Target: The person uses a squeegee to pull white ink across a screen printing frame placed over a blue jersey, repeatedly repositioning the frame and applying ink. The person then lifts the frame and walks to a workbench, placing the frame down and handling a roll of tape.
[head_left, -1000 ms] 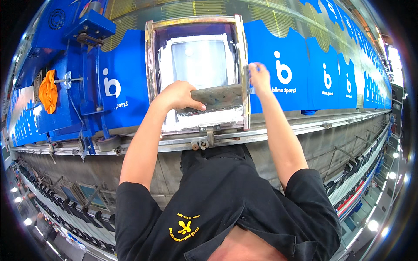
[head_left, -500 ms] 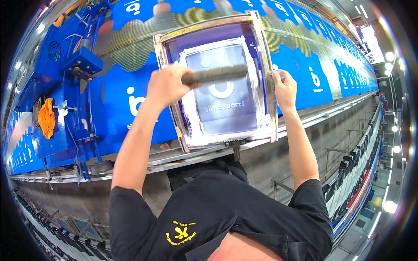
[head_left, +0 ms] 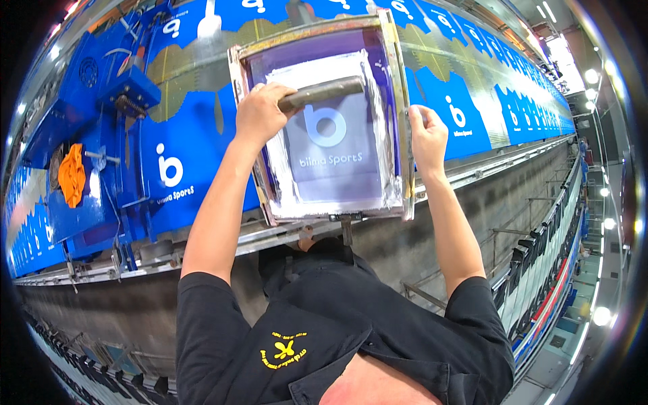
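Observation:
In front of me is a screen-printing frame (head_left: 408,177), its purple mesh showing a pale stencil inside a white smeared border. My left hand (head_left: 262,116) is closed round one end of a dark squeegee (head_left: 331,92), which lies crosswise over the upper part of the mesh. Whether its blade touches the mesh I cannot tell. At the frame's right side my right hand (head_left: 428,137) is closed on the rail, fingertips at its outer edge. A small black clamp (head_left: 345,217) sits at the frame's near edge.
Blue fabric panels (head_left: 177,202) with white prints lie along the long table, on both sides of the frame. A blue machine carriage (head_left: 81,88) stands at left, an orange cloth (head_left: 71,177) on it. A metal rail (head_left: 466,166) runs along the table's near edge.
The fabric panels have slid leftward past the frame, baring the whole print on the left one. The frame, squeegee and both hands sit slightly further left in view; both grips are kept.

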Demonstrator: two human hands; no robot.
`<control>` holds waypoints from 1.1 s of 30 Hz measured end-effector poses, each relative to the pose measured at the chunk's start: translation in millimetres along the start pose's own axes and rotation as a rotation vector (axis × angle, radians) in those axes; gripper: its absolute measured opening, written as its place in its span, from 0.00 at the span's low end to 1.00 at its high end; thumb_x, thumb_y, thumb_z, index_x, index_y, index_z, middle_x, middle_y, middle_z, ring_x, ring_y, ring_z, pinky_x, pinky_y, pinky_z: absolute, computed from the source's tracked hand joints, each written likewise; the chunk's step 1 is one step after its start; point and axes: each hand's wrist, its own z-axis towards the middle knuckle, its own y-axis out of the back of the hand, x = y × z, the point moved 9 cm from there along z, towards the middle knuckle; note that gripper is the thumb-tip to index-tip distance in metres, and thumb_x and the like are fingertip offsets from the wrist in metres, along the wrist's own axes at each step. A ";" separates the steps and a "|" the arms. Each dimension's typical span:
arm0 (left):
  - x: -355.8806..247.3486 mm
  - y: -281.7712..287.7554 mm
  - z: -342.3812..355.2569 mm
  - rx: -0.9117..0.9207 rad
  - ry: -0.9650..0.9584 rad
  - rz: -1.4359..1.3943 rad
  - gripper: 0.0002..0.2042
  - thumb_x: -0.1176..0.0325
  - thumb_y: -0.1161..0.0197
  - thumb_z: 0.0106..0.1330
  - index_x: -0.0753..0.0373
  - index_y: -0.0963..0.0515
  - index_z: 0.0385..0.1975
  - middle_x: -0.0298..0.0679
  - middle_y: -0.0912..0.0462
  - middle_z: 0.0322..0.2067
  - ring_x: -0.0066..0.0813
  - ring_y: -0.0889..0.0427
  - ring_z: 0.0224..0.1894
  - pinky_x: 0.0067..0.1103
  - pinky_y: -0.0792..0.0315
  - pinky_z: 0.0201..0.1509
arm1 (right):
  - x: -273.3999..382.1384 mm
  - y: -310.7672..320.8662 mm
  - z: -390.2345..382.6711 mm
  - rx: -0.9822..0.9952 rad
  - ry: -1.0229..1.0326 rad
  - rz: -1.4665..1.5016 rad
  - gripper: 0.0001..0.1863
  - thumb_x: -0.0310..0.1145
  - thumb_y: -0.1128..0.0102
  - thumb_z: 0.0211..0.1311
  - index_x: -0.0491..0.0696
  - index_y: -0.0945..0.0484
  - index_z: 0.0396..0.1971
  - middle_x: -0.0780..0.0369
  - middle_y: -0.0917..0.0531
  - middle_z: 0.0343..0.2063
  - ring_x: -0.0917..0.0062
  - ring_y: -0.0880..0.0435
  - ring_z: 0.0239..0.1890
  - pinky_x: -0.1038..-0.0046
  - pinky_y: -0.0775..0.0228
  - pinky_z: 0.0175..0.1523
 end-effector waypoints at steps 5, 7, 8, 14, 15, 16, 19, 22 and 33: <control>-59.7 1.7 -141.6 0.010 -0.012 -0.025 0.24 0.82 0.34 0.49 0.52 0.11 0.46 0.34 0.09 0.45 0.38 0.13 0.46 0.33 0.21 0.51 | 9.9 -15.4 -1.2 0.042 -0.058 0.137 0.15 0.37 0.33 0.74 0.39 0.14 0.48 0.68 0.13 0.36 0.89 0.23 0.37 0.83 0.31 0.43; -90.7 12.9 -200.3 -0.080 -0.115 0.046 0.22 0.77 0.36 0.52 0.56 0.14 0.49 0.32 0.13 0.47 0.32 0.16 0.50 0.29 0.25 0.56 | 2.4 -28.4 -1.8 0.058 -0.097 0.145 0.16 0.37 0.33 0.74 0.39 0.14 0.49 0.68 0.13 0.37 0.89 0.22 0.38 0.82 0.31 0.44; -95.7 11.0 -214.2 -0.045 -0.123 0.087 0.23 0.75 0.36 0.51 0.56 0.15 0.51 0.32 0.14 0.49 0.32 0.17 0.51 0.29 0.25 0.57 | 1.6 -34.3 0.5 0.088 -0.054 0.177 0.16 0.37 0.33 0.74 0.39 0.14 0.49 0.68 0.13 0.38 0.88 0.22 0.38 0.82 0.30 0.45; -103.5 59.3 -183.6 -0.167 -0.085 -0.158 0.17 0.72 0.34 0.48 0.59 0.16 0.42 0.42 0.12 0.39 0.42 0.13 0.45 0.35 0.20 0.47 | -34.5 -3.5 5.6 0.160 -0.184 0.178 0.21 0.42 0.45 0.80 0.41 0.15 0.56 0.57 0.11 0.47 0.71 0.14 0.46 0.67 0.22 0.55; -99.1 64.5 -177.3 -0.171 -0.023 -0.189 0.11 0.65 0.29 0.58 0.58 0.16 0.40 0.41 0.13 0.41 0.42 0.14 0.47 0.36 0.21 0.49 | -32.8 11.2 1.6 0.255 -0.173 0.201 0.20 0.40 0.48 0.81 0.42 0.16 0.56 0.57 0.12 0.47 0.72 0.14 0.46 0.68 0.21 0.52; -92.3 56.4 -172.7 -0.103 0.145 -0.212 0.17 0.49 0.27 0.63 0.58 0.15 0.37 0.41 0.14 0.47 0.43 0.17 0.53 0.37 0.23 0.52 | -15.3 44.3 1.6 0.184 0.012 0.010 0.19 0.37 0.50 0.83 0.42 0.18 0.59 0.58 0.12 0.50 0.73 0.14 0.51 0.69 0.21 0.58; -44.6 54.9 -175.8 -0.242 0.439 -0.282 0.35 0.30 0.30 0.59 0.64 0.16 0.41 0.52 0.22 0.63 0.50 0.23 0.64 0.37 0.31 0.67 | -6.2 119.9 -22.0 0.009 -0.090 -0.208 0.22 0.40 0.50 0.84 0.40 0.20 0.62 0.54 0.16 0.58 0.72 0.17 0.58 0.68 0.26 0.63; -8.9 4.0 -198.5 -0.083 0.831 -0.794 0.51 0.26 0.34 0.61 0.75 0.28 0.64 0.57 0.22 0.63 0.47 0.22 0.65 0.35 0.32 0.71 | 36.3 152.5 -82.5 -0.242 0.186 -0.331 0.20 0.42 0.48 0.81 0.44 0.16 0.57 0.57 0.12 0.43 0.71 0.15 0.41 0.69 0.22 0.47; -124.3 102.7 -175.9 0.340 0.607 -1.257 0.40 0.35 0.35 0.70 0.71 0.22 0.63 0.51 0.24 0.67 0.42 0.24 0.68 0.30 0.31 0.71 | 30.5 356.0 -181.7 -0.508 -0.080 -0.018 0.20 0.46 0.43 0.80 0.53 0.17 0.61 0.76 0.33 0.24 0.92 0.44 0.18 0.81 0.55 0.20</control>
